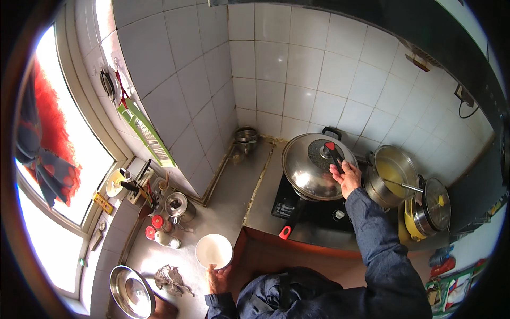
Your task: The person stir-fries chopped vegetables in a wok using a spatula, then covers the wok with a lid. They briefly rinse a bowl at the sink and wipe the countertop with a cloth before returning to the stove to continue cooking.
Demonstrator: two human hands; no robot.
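Note:
My left hand [217, 280] grips a white bowl [214, 250] by its near rim, at the front edge of the steel counter. The inside of the bowl looks plain white. Stretched out to the right, my right hand [347, 177] holds the black, red-tipped handle [334, 154] of a domed steel lid [303, 165]. This lid covers a pan on the black cooktop [318, 217], hiding what is inside. The pan's long black handle [293, 219], also red-tipped, points toward me.
Right of the lid stand a steel pot [392, 167] with yellowish contents and a ladle, and a yellow-sided pot [416, 219] under a glass lid. Leftward are red-capped jars [157, 221], a lidded steel canister [177, 205], a crumpled rag [172, 279] and a steel basin [133, 293]. A range hood [398, 24] hangs overhead.

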